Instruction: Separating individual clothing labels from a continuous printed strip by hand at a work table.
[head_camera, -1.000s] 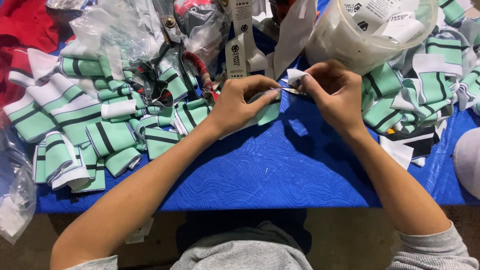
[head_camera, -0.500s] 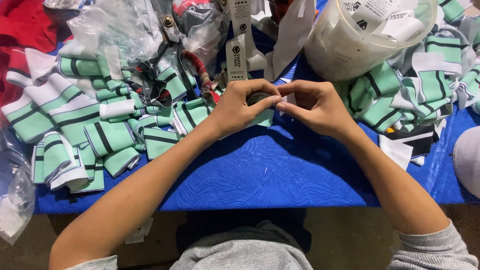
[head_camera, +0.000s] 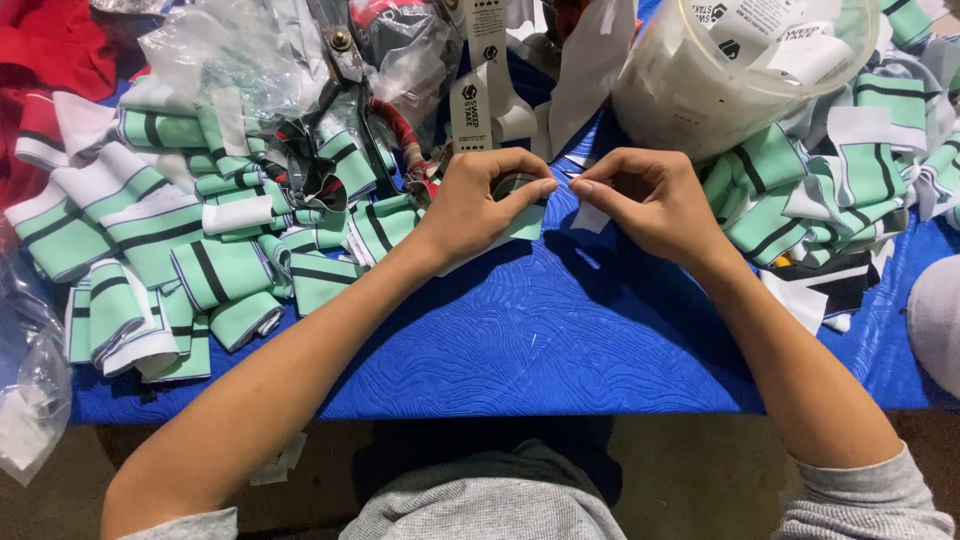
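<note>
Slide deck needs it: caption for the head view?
Left hand and right hand pinch a green striped cuff over blue quilted cloth.

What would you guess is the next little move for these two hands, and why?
Probably press the white tag onto the green striped piece. The left hand pinches the piece, the right hand holds the tag beside it, and their fingertips almost meet above the blue cloth. Whether the tag is already attached cannot be told.

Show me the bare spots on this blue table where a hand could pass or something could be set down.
Bare blue cloth lies between the forearms, from the hands to the near edge. The left side is crowded with green striped fabric pieces; the right has more pieces and the clear plastic tub.
</note>
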